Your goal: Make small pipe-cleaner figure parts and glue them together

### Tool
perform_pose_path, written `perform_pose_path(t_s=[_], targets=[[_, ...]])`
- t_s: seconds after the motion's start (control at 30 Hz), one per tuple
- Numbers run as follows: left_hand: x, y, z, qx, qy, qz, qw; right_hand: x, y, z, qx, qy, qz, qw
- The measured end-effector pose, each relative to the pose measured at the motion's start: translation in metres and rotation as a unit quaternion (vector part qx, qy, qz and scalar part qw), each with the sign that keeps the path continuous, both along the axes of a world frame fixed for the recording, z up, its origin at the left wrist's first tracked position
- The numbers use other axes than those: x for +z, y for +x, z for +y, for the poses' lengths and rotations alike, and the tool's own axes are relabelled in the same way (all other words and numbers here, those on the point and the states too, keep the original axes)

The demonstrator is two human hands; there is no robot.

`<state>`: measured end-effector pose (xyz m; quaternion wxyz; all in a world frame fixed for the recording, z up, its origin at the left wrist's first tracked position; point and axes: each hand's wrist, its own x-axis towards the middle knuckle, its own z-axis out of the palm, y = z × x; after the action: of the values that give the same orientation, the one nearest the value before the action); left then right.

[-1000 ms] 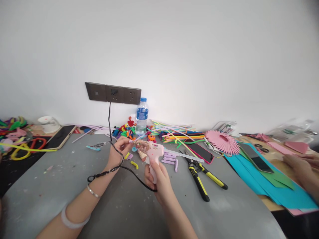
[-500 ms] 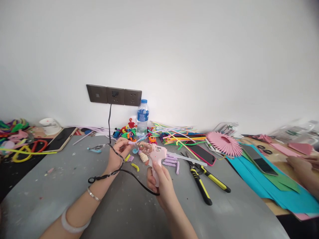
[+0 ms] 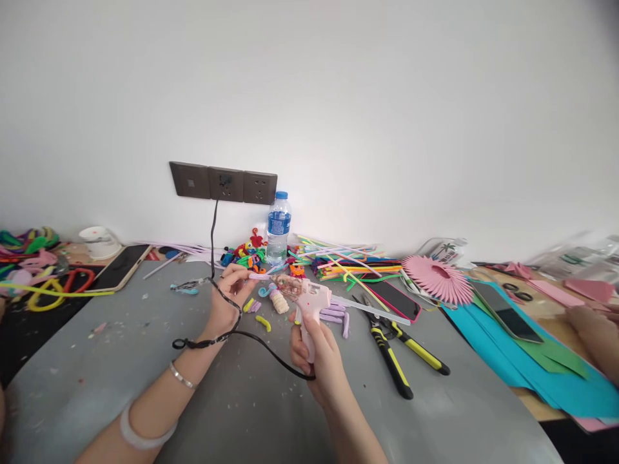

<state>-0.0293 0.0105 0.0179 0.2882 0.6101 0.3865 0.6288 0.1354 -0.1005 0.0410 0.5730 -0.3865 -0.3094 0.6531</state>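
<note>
My right hand (image 3: pixel 316 345) is wrapped round the handle of a pink glue gun (image 3: pixel 312 299), with a long clear glue stick (image 3: pixel 377 310) out of its back end. The gun's nozzle points left, toward a small lilac piece (image 3: pixel 260 276) pinched in the fingertips of my left hand (image 3: pixel 227 296). Whether nozzle and piece touch is too small to tell. The gun's black cord (image 3: pixel 271 348) loops over my left wrist. Below the nozzle lies a cream and blue curled piece (image 3: pixel 278 301), beside short yellow (image 3: pixel 264 323) and lilac pieces (image 3: pixel 345 325) on the grey table (image 3: pixel 232 412).
Yellow-black pliers (image 3: pixel 399 361) lie right of my right hand, near a pink-edged phone (image 3: pixel 394 299). A water bottle (image 3: pixel 278 232) and pipe cleaners (image 3: pixel 358 267) are along the wall. At the right are blue paper (image 3: pixel 512 354) and another person's hand (image 3: pixel 592 328).
My right hand and the glue gun have moved slightly right, away from my left hand. More of the lilac piece shows between fingertips and nozzle.
</note>
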Motion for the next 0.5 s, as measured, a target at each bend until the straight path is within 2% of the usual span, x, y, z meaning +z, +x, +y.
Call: perform_pose_path(t_s=[0.33, 0.5], targets=[[0.012, -0.001, -0.01, 0.036, 0.009, 0.056, 0.998, 0.008, 0.003, -0.004, -0.027, -0.002, -0.078, 0.997], [0.011, -0.002, -0.01, 0.052, 0.026, 0.068, 0.996, 0.01, 0.006, -0.005, -0.037, -0.003, -0.097, 0.995]])
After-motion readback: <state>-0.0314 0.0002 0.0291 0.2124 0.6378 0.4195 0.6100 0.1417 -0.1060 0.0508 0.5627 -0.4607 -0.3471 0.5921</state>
